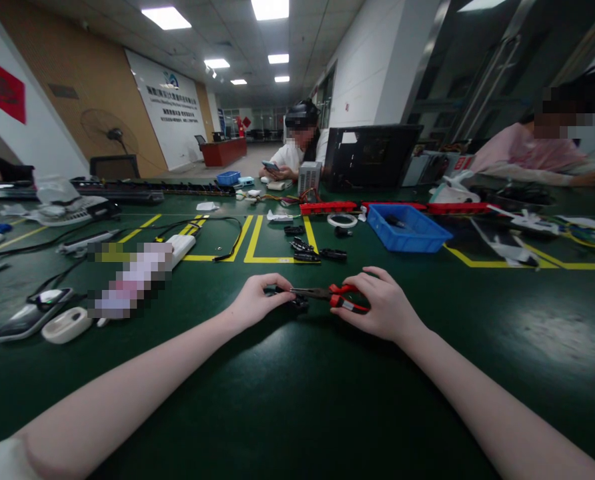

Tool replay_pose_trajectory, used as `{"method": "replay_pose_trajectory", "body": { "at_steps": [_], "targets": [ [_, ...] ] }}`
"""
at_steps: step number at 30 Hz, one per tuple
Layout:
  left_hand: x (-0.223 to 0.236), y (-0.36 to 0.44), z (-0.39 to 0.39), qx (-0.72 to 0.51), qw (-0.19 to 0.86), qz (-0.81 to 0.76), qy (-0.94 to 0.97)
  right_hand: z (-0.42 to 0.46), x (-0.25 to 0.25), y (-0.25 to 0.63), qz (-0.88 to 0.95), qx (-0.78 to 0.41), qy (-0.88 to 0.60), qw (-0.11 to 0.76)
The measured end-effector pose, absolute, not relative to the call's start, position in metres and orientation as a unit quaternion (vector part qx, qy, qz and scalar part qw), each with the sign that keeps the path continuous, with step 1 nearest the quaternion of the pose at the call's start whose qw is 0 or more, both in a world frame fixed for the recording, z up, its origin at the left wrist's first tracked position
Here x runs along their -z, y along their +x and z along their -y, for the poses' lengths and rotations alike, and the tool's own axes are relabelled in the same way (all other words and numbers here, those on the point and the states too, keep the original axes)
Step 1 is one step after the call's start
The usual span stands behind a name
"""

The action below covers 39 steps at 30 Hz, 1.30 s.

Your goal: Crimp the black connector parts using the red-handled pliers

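My right hand [385, 305] is closed around the red handles of needle-nose pliers [322, 293], whose dark jaws point left. At the tips of those jaws, my left hand [257, 301] pinches a small black part [298, 304], mostly covered by the fingers. The exact kind of this part cannot be made out, nor whether the jaws grip it. Several similar small black parts [305, 252] lie just beyond my hands, inside and beside a yellow-taped square on the green table [297, 400].
A blue bin [407, 230] with dark items stands beyond my right hand. A white ring [342, 221] lies beside it. To the left are a white power strip [181, 248], cables and a white oval case [66, 325]. Across the table, a person [297, 150] holds a phone; another sits at right.
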<state>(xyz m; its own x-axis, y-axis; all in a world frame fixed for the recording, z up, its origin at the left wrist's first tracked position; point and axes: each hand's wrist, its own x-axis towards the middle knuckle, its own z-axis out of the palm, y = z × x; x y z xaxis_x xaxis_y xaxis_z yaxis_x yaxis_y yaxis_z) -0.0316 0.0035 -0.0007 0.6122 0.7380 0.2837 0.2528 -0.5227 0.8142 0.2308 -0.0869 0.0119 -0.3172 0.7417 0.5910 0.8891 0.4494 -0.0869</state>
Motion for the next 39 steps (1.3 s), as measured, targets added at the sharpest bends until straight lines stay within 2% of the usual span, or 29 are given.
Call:
{"method": "replay_pose_trajectory", "body": {
  "at_steps": [13,39],
  "targets": [
    [0.004,-0.025,-0.008,-0.303,0.315,-0.240,0.867,0.085,-0.013,0.239,0.810,0.168,-0.516,0.223],
    [0.004,-0.026,-0.005,-0.274,0.298,-0.245,0.881,0.086,-0.016,0.242,0.812,0.139,-0.514,0.239]
  ]
}}
